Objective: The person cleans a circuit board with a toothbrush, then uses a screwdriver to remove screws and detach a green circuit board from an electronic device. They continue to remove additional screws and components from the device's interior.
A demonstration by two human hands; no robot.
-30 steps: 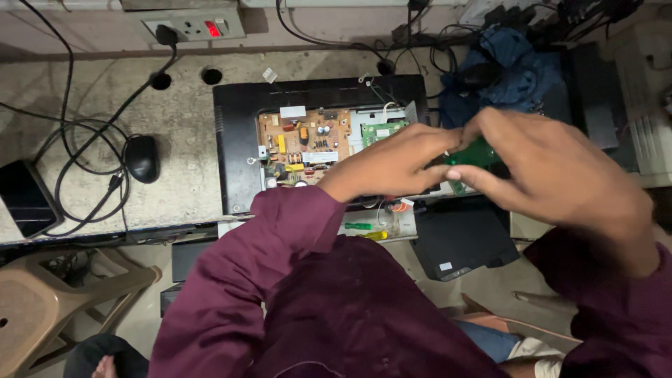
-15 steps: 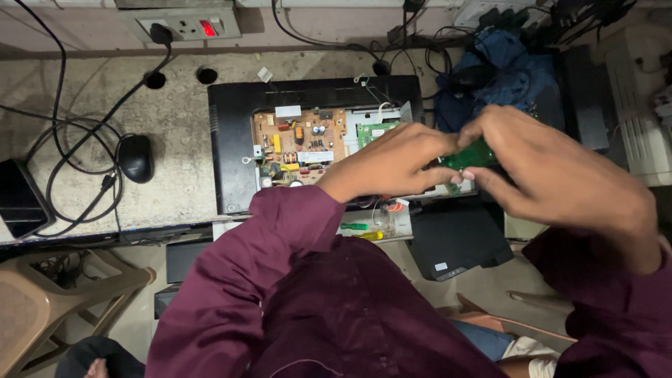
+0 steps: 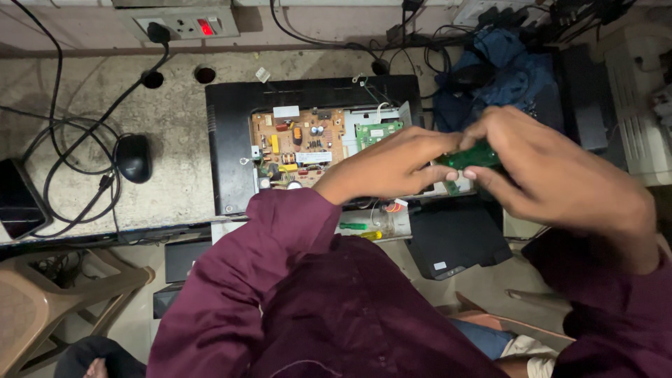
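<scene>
open black case (image 3: 231,154) holds a tan board (image 3: 297,147); both hands, left (image 3: 392,164) and right (image 3: 560,182), pinch a green board (image 3: 472,155) above it.

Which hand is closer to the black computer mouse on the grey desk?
The left hand. It is nearer the black computer mouse, which lies far to its left; the right hand is farther right.

Small green circuit board (image 3: 470,155): mostly covered by the left hand (image 3: 392,164) and right hand (image 3: 560,182), only a narrow strip showing between the fingers. Opened black device (image 3: 231,140): its right part hidden behind both hands, parts on its brown board (image 3: 297,143) too small to tell apart. Plastic stool (image 3: 42,308) and dark flat object (image 3: 17,199): cut off by the left edge.
</scene>
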